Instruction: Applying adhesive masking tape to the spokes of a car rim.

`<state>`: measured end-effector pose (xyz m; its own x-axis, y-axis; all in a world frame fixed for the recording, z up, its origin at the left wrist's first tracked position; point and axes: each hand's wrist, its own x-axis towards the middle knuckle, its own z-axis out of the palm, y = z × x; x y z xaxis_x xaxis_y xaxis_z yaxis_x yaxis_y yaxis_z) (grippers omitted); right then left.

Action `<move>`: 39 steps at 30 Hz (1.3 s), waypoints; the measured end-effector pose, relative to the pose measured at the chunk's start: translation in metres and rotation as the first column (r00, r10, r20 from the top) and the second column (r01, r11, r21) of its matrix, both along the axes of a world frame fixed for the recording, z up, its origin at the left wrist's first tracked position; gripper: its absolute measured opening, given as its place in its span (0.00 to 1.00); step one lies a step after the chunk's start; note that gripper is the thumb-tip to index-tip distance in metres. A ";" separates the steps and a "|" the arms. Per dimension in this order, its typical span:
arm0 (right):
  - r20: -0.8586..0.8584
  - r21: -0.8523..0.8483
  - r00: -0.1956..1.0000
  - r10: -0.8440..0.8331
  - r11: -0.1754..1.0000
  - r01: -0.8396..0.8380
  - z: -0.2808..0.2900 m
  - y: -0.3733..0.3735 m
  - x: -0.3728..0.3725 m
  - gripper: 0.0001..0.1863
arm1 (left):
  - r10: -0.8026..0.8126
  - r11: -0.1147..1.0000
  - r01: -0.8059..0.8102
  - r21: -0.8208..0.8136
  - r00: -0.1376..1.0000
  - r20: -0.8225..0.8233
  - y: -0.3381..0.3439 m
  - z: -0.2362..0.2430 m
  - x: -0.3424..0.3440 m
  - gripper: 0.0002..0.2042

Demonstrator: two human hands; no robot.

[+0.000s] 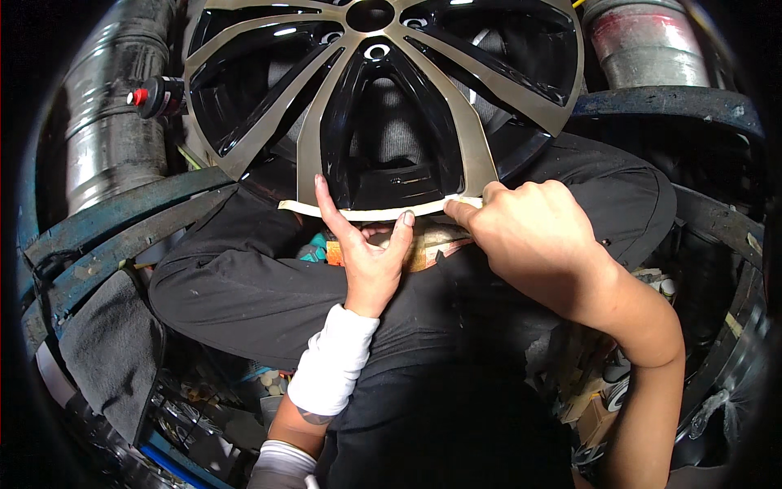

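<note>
An alloy wheel (472,134) with glossy black recesses and bronze-grey spoke faces leans across my lap. Along its near edge runs a pale strip of masking tape (362,215), its left end sticking out past a spoke. My left hand (368,254) is beneath the strip, index finger and thumb stretched apart against it, the other fingers partly hidden under the rim. At the strip's right end, by the foot of a spoke, my right hand (533,236) is closed, thumb and fingers pressed on the tape. A white sleeve (336,359) covers my left wrist.
Worn blue curved metal bars (122,204) flank my crossed legs. A grey cloth (118,350) hangs at the left, near a black bottle with a red cap (151,97). Metal cylinders (114,122) stand on both far sides. Cluttered small items lie below me.
</note>
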<state>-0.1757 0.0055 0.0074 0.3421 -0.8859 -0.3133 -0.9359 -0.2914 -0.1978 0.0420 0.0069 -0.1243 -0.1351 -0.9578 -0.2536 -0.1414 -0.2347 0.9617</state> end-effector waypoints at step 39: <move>0.144 0.040 0.984 0.104 0.993 -0.111 0.006 0.003 -0.031 0.08 | 0.034 0.994 -0.039 -0.100 0.998 -0.052 0.004 -0.005 -0.026 0.64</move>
